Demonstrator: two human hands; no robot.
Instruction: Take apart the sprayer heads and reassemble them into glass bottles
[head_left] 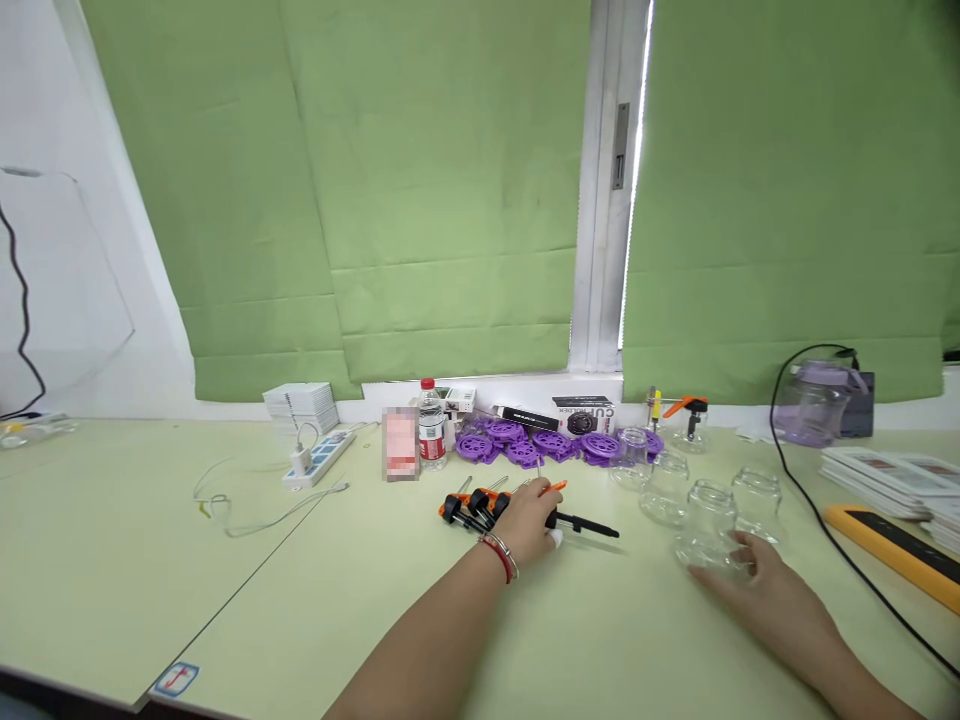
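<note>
My left hand, with bracelets at its wrist, is closed over a black-and-orange pump top whose black tube sticks out to the right. Just left of it lie several similar pump tops with orange levers and thin metal rods. On the right, my right hand has thumb and fingers around the lower part of a clear glass jar. Whether that jar is lifted off the table I cannot tell. Other glass jars, such as one glass jar, stand close behind it.
Purple plastic discs lie along the wall beside a water bottle. A power strip with white cables is at left. On the right are a black cable, a yellow-and-black tool, paper stacks and a purple-lidded jug.
</note>
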